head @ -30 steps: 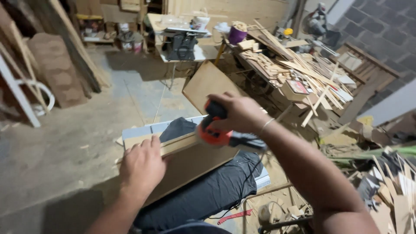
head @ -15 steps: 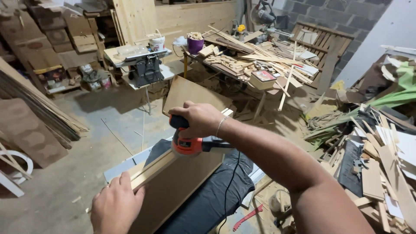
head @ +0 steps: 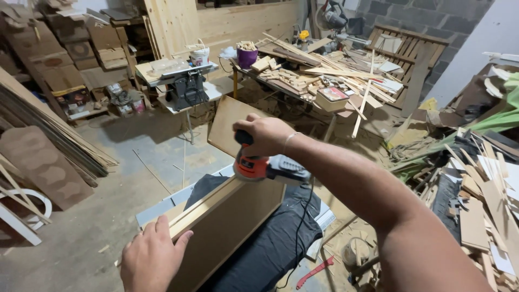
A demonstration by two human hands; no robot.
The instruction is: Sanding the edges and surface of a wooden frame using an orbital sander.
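- Right now my right hand [head: 267, 135] has its fingers wrapped tight over the top of the orange and grey power sander [head: 265, 167], which sits on the far end of the upper edge of the wooden panel [head: 227, 227].
- My left hand [head: 151, 259] lies at the near end of that same edge, fingers together and curled over the edge strip, thumb on the side facing me.
- I judge the sander compact and fairly light for one hand, hard-shelled, and best held from above on its rounded top; its cord [head: 303, 238] hangs down towards the floor and could snag on the panel's corner.
- I judge the panel stiff and moderately heavy, standing on edge and tilted, so it wants steadying along the top edge where my left hand is; the sanded face looks smooth and may slip.
- Underneath, the panel rests on a low counter [head: 162, 208] draped in dark cloth [head: 270, 243].
- Behind it, another board [head: 230, 127] leans upright, close to the sander's far side.
- Further off, a table saw [head: 186, 86], a purple bucket [head: 247, 57] and a bench piled with offcuts [head: 324, 75] stand well apart.
- To the right, heaps of scrap wood [head: 476, 189] crowd the floor, and a red-handled tool [head: 316, 270] lies below the counter.
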